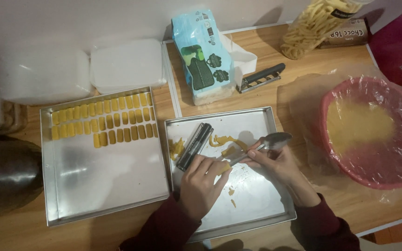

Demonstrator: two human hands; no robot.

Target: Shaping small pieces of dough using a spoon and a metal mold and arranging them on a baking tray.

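My left hand (201,183) rests on the right metal tray (257,200), pinching a small yellow dough piece (224,168) at its fingertips. Its knuckles lie beside a dark ridged metal tool (195,146) lying on the tray. My right hand (275,162) grips a metal spoon (275,140), whose bowl points up and to the right while its handle end meets the dough piece. Smears of yellow dough (224,139) lie near the tool. The left metal tray (103,181) carries several rows of small yellow dough pieces (103,122) along its far end.
A red bowl (373,132) covered with plastic film holds yellow dough at the right. A blue packet (203,56), a dark-handled utensil (261,76), a bag of pale sticks (312,23) and white lidded boxes (70,69) stand at the back. A dark round object (3,172) sits far left.
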